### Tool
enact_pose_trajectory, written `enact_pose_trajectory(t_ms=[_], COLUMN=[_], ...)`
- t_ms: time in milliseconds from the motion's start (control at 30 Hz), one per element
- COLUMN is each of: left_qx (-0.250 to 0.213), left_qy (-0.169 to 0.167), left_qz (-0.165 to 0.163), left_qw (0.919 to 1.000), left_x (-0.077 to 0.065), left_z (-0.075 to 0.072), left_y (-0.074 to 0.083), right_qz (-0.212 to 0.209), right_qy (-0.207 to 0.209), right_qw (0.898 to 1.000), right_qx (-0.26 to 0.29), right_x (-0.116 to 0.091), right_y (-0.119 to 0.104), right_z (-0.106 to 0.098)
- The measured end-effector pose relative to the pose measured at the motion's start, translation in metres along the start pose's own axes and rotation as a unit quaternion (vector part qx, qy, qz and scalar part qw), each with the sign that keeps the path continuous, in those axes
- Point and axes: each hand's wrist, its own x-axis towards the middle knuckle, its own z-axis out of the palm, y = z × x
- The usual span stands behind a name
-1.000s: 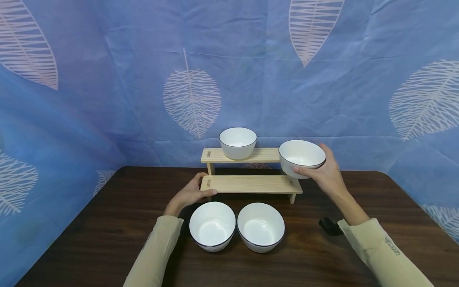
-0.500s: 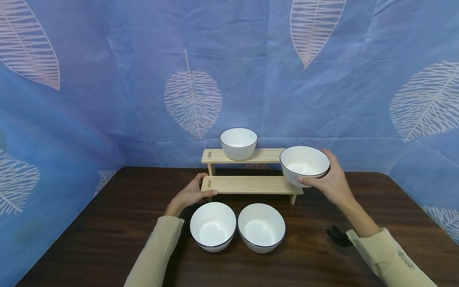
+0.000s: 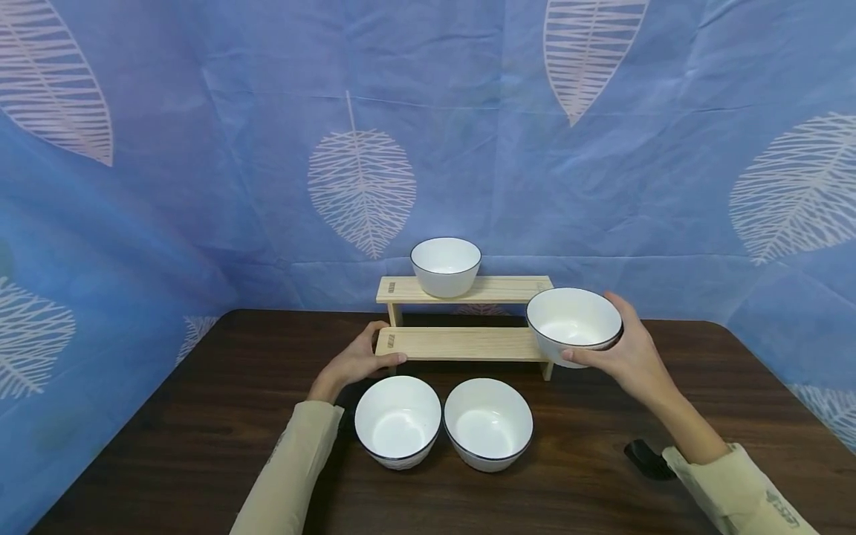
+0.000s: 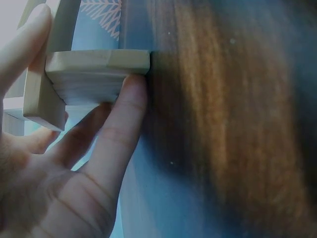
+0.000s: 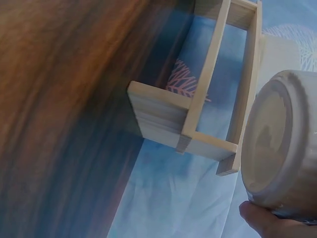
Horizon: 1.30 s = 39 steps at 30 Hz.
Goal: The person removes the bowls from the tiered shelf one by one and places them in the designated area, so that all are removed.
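Note:
A white bowl (image 3: 574, 318) with a dark rim is held by my right hand (image 3: 628, 357), thumb on its near side. It hangs off the table before the right end of the two-tier wooden shelf (image 3: 461, 343); its underside (image 5: 270, 141) shows in the right wrist view. With thumb and fingers, my left hand (image 3: 357, 362) grips the lower tier's left end. The left wrist view has those fingers (image 4: 116, 134) against the wood. A second white bowl (image 3: 445, 267) sits on the upper tier, left of its middle.
Two more white bowls stand side by side on the dark wooden table before the shelf, a left one (image 3: 397, 423) and a right one (image 3: 488, 425). A black object (image 3: 649, 459) is at the right sleeve. Behind hangs a blue leaf-print cloth (image 3: 267, 178).
My right hand has brought its bowl down and toward me, slightly right, from beside the upper tier's right end, which now shows. The left hand keeps its place on the shelf.

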Motion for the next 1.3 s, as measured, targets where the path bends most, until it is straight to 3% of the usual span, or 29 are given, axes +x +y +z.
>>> enact_pose_trajectory(t_ms=[533,800,1300], left_qx=[0.002,-0.001,0.003], left_qy=[-0.002,-0.003,-0.006], left_qz=[-0.008,0.009,0.007], left_qw=[1.0000,1.0000,1.0000], left_x=[-0.002,0.000,0.001], left_z=[0.003,0.001,-0.002], left_y=[-0.002,-0.003,-0.002], right_qz=[0.010,0.014,-0.007], right_qy=[-0.029,-0.037,-0.093], right_qw=[0.998,0.997,0.992], right_qx=[-0.045,-0.069,-0.080], right_x=[-0.023,-0.030,-0.038], right_y=[0.011,0.011,0.020], right_z=[-0.005,-0.006,-0.005])
